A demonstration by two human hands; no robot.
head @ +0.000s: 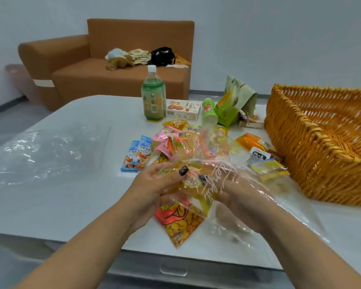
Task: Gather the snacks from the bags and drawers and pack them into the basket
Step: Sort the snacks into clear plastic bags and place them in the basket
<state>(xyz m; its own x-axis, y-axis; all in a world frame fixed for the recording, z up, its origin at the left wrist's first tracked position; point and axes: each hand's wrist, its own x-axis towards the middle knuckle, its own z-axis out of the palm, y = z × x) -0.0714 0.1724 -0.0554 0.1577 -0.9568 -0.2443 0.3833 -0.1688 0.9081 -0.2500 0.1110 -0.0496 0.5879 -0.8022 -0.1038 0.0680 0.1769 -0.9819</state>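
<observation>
1. Snacks (188, 142) lie in a loose heap on the white table (71, 195), near the middle, between the clear bag and the far bottles.
2. Basket (321, 142) of woven wicker stands at 3 o'clock on the table, just beside the heap; what lies inside it cannot be told.
3. Left hand (154, 184) has its fingers curled round the edge of a clear plastic bag (248, 197) with pale writing on it, thumb on top, dark painted nail showing.
4. Right hand (238, 201) sits inside or under that same bag and shows through the film; its fingers curl into the plastic, gripping it.
5. Yellow packet (194, 184) shows within the bag between both hands.
6. Orange packet of nuts (179, 217) lies at 6 o'clock of the heap, just below the hands, near the table's front edge.
7. Blue packets (138, 153) lie at 9 o'clock of the heap.
8. Green bottle (153, 97) stands upright at 12 o'clock, a small box (182, 110) touching or just beside it.
9. Small green cup (209, 111) and a green pouch (233, 101) stand at 1 o'clock.
10. Another clear bag (40, 153) lies flat at 9 o'clock on the table.
11. Brown sofa (113, 63) stands behind the table, with a soft toy (118, 59) on it.
</observation>
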